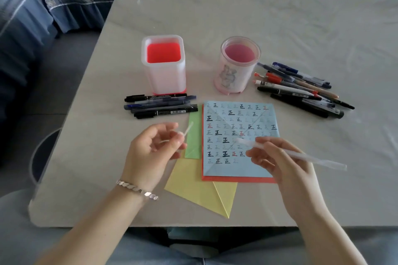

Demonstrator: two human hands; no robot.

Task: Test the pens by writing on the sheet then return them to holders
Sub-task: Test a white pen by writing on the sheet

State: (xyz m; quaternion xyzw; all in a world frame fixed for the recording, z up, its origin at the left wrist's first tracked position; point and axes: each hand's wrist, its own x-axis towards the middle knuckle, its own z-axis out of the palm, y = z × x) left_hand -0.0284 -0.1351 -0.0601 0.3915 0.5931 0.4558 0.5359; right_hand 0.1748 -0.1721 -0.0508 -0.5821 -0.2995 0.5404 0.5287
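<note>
As left hand [150, 150] pinches cap [187, 131] off-sheet [254, 118], right hand [286, 168] grips pen [305, 156].

Rows of the character 正 cover the blue sheet [239, 135].

Uncapped white pen [312, 158] slants over marked blue sheet [258, 118].

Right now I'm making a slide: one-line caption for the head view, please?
Right hand holds a clear pen over the blue sheet; left hand holds what looks like its cap.
</note>
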